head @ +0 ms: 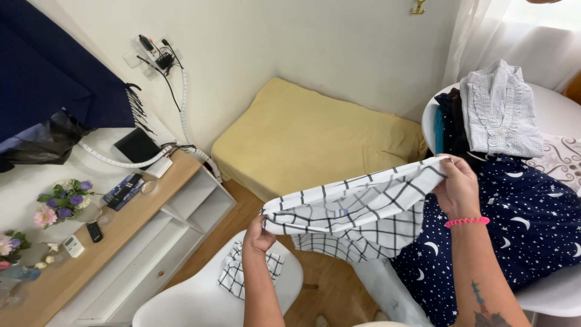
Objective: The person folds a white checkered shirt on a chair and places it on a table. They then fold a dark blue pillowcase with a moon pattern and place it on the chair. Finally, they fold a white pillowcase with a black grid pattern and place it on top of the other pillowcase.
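Note:
A white garment with a black grid pattern (357, 212) is stretched between my two hands above the floor. My left hand (257, 236) pinches its lower left end, just above a white chair (200, 297). My right hand (457, 184), with a pink bead bracelet on the wrist, grips the upper right end near the round white table (560, 109). Part of the same checked cloth, or a second piece, lies on the chair seat (233, 272); which it is I cannot tell.
On the table lie a navy fabric with moons and stars (520, 224), a folded pale checked shirt (499, 109) and dark clothes. A yellow cushion (308, 136) lies on the floor by the wall. A wooden shelf (121, 224) at left holds flowers, remotes and cables.

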